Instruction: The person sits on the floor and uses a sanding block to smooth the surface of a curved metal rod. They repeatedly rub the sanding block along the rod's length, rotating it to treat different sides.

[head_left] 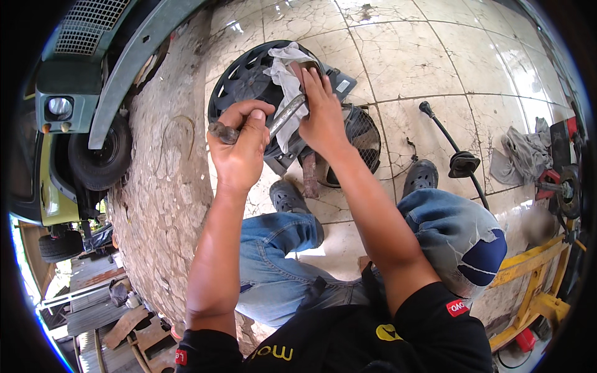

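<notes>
My left hand (239,146) is closed around a metal rod (287,117) with a thick, dark knobbed end (222,132) sticking out on the left. The rod slants up to the right, and its far end goes under my right palm. My right hand (322,115) has its fingers stretched forward over a stiff brown strip (298,73), holding it at the rod; my thumb is hidden. A white cloth (286,78) hangs just behind the rod. Beneath both hands lies a black radiator fan (245,84) with a round shroud, on the floor.
A second round fan guard (364,133) and a reddish-brown strip (310,177) lie near my feet. To the right are a black lever with a rubber boot (463,163), grey rags (522,152) and a yellow metal frame (528,267). A vehicle with a bumper (127,74) stands left.
</notes>
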### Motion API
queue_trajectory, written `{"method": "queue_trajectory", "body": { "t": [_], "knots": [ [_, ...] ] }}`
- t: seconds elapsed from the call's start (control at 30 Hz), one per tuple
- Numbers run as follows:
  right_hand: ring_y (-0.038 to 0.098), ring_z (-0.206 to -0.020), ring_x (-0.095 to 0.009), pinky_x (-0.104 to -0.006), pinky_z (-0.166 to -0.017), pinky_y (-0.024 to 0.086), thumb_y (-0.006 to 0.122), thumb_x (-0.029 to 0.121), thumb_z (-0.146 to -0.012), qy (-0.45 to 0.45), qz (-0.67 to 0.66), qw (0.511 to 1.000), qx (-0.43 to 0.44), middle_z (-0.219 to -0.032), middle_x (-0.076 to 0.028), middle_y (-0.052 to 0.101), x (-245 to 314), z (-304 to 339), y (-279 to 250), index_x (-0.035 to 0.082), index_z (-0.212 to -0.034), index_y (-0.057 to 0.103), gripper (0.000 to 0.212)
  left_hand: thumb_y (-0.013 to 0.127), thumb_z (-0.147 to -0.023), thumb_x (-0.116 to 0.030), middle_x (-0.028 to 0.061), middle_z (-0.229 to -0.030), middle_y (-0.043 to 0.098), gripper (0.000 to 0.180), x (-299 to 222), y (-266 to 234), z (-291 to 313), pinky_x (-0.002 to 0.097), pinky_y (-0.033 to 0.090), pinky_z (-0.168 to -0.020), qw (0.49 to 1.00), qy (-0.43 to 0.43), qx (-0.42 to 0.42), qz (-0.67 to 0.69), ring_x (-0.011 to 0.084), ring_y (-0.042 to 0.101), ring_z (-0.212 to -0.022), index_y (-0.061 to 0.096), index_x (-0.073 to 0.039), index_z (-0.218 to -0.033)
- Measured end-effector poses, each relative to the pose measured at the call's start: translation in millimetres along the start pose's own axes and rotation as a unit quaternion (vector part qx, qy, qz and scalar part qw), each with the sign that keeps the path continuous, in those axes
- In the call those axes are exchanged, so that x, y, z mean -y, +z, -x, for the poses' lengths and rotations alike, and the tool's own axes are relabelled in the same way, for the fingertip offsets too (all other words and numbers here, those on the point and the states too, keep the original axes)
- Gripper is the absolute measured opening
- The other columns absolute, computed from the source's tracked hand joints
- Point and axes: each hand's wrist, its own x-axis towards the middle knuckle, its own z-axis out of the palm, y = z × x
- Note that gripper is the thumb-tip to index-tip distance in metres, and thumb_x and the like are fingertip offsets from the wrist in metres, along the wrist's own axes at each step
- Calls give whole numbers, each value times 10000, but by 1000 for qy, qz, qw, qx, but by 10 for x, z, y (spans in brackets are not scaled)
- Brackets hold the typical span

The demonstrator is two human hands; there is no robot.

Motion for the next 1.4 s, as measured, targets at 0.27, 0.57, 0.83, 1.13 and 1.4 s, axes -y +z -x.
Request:
{"method": "queue_trajectory", "body": {
  "t": [0.27, 0.57, 0.83, 1.13, 1.4],
  "knots": [
    [272, -1432, -456, -617, -1093, 285, 545, -71, -708, -15, 27, 999, -23, -1558, -194, 313, 5, 123, 46, 92, -1532, 274, 882, 572, -968, -73, 6, -630, 540, 134, -12, -3, -16, 206, 339, -475, 1000, -25, -12, 1, 48, 451, -519, 665, 24, -958],
    [265, -1439, -445, -624, -1096, 285, 536, -55, -714, -25, 18, 999, -9, -1571, -159, 305, 148, 297, 70, 123, -1543, 268, 890, 581, -965, -65, 8, -643, 549, 125, 15, -28, -40, 209, 340, -475, 999, -22, -25, 15, 48, 453, -528, 663, 29, -954],
    [258, -1444, -444, -618, -1096, 290, 533, -50, -724, -14, 41, 999, 1, -1563, -184, 306, 140, 220, 14, 93, -1533, 278, 860, 542, -983, -89, -20, -553, 416, 171, -28, -15, -29, 266, 391, -566, 999, -31, -9, -25, 54, 354, -470, 620, 62, -1003],
    [284, -1436, -433, -607, -1091, 297, 543, -66, -692, -19, 42, 999, 25, -1554, -181, 326, 43, 10, -99, 86, -1531, 271, 895, 548, -979, -92, -18, -554, 422, 175, -31, -38, -12, 262, 393, -569, 999, -13, 31, -23, 54, 353, -469, 622, 65, -1001],
    [262, -1444, -434, -628, -1087, 288, 518, -61, -699, -40, 27, 999, -16, -1561, -203, 296, 129, 223, 45, 68, -1530, 266, 878, 546, -977, -91, -19, -547, 422, 178, -51, -52, -35, 263, 402, -576, 999, -27, 26, -35, 53, 356, -473, 633, 64, -972]
  ]
}}
